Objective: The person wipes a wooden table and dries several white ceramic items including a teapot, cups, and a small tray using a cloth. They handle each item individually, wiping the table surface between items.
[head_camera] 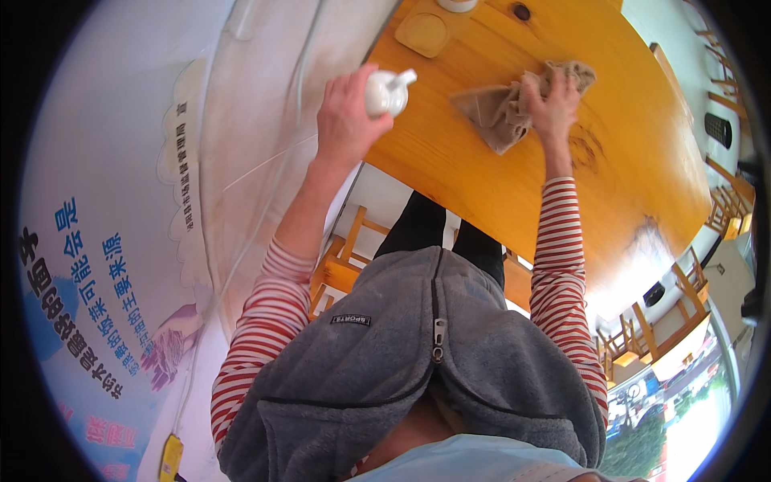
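My left hand (349, 114) grips a small white ceramic pot with a short spout (387, 93), held over the wall-side edge of a varnished wooden table (446, 162). To the right, my right hand (553, 105) lies on a crumpled brown cloth (497, 114) on the tabletop, its fingers spread and bent into the folds. One corner of the cloth is spread out towards the pot. Whether the fingers pinch the cloth or only press on it is hard to tell.
At the table's far left are a wooden tray with a round recess (423, 34) and a white container (458, 5). A wall with a poster (138, 181) and a cable runs along the left. Wooden chairs (355, 241) stand under the table and others at right. A yellow power strip (171, 458) hangs lower left.
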`<move>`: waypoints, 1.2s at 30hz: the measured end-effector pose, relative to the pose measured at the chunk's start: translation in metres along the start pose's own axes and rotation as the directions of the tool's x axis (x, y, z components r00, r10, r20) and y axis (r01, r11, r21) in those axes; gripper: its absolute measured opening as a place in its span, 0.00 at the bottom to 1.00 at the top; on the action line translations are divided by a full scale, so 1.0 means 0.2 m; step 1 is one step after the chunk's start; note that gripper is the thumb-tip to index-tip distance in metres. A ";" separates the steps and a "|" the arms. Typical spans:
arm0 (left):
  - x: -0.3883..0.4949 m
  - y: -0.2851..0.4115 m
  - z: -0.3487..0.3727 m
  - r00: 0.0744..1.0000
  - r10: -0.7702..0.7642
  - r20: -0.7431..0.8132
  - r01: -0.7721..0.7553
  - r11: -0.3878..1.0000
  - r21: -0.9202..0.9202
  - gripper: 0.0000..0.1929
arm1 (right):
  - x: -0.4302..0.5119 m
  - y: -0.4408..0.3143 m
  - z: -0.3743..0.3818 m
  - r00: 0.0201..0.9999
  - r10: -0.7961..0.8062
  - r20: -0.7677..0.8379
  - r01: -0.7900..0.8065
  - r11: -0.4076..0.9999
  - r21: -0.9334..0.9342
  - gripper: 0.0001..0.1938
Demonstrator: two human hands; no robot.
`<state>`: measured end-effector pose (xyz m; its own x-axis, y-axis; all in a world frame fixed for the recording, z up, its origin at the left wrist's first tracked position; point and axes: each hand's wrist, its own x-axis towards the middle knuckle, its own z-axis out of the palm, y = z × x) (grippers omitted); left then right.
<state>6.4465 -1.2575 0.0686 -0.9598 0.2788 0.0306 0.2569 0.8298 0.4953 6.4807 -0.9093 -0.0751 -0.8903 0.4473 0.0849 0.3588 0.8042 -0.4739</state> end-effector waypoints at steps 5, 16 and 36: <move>0.44 0.01 0.26 0.985 0.171 -0.021 -0.169 0.983 0.078 0.37 | -0.33 -0.13 0.20 0.994 -0.100 -0.053 0.093 0.989 -0.113 0.35; 0.75 0.02 0.41 0.957 0.206 0.203 -0.236 0.962 0.138 0.44 | -1.06 -0.35 0.14 0.671 -0.676 0.304 0.568 0.732 0.377 0.23; -0.66 1.22 0.90 0.898 0.071 0.434 -0.080 0.997 0.002 0.33 | -1.60 1.65 -1.07 0.987 0.159 -0.009 -0.150 0.951 0.268 0.12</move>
<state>6.6560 -1.0057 0.0298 -0.7946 0.5196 -0.3141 0.3333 0.8057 0.4897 6.9442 -0.7028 -0.0717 -0.8195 0.5728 0.0166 0.4001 0.5928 -0.6989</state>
